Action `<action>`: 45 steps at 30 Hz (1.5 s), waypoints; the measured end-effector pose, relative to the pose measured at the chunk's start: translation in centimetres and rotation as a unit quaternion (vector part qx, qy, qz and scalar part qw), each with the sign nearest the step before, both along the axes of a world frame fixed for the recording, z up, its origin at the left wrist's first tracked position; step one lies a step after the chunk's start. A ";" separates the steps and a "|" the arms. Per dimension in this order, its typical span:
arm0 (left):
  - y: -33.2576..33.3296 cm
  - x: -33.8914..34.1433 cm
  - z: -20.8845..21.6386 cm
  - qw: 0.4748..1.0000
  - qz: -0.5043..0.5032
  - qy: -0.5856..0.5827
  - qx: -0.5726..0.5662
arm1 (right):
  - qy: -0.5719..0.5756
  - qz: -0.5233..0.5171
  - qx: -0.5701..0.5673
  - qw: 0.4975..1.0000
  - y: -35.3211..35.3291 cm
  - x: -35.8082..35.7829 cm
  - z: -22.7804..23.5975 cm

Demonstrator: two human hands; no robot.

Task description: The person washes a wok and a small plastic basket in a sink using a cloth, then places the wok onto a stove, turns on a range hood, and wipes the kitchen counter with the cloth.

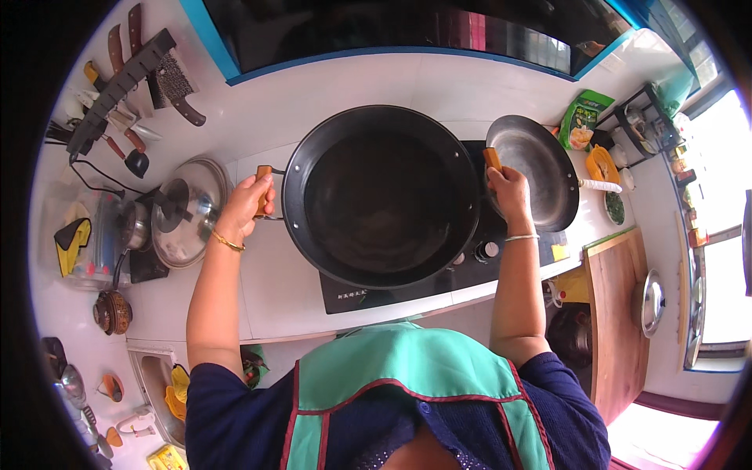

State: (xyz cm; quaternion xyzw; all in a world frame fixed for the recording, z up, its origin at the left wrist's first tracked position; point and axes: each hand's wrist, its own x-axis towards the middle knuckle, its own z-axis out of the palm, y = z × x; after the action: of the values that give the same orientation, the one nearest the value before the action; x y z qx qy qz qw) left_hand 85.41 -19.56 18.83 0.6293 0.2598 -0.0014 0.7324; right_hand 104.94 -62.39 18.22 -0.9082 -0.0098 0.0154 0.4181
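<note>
A large black wok point(381, 196) with two wooden side handles hangs or rests over the black cooktop point(345, 296); I cannot tell whether it touches. My left hand point(248, 205) is closed round its left handle point(264, 188). Gripping the right handle point(492, 160) is my right hand point(511, 192). The wok's dark inside shows no food. Just beyond my right hand sits a smaller frying pan point(539, 168) with a white-wrapped handle point(600, 186). A round metal lid point(205, 205) leans near my left hand.
A knife rack point(117, 90) holds several knives on the left wall. At the back right stand a green packet point(584, 119) and an orange bowl point(602, 164). A wooden board point(619, 313) stands at the right. Cooktop knobs point(486, 251) lie by my right wrist.
</note>
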 end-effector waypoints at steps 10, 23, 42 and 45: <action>2.9 -1.4 0.7 0.986 0.078 -0.039 0.146 | -0.160 -0.007 -0.064 0.985 -2.7 -0.2 0.2; 31.5 -11.6 -9.7 0.853 0.358 -0.230 -0.302 | -0.202 0.134 0.104 0.965 10.7 -11.3 6.9; -10.8 -16.9 16.4 0.915 0.090 -0.331 -0.212 | -0.408 0.166 0.138 0.887 2.2 -5.8 16.3; -17.1 -10.2 15.7 0.931 0.043 -0.274 -0.237 | -0.392 0.200 0.162 0.883 0.2 -4.1 16.6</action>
State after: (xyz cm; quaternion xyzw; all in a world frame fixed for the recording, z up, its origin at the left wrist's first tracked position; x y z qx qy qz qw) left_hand 75.18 -36.61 34.51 0.4014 0.0677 0.1411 0.9024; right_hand 100.80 -62.22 34.84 -0.7386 -0.3563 -0.2602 0.5097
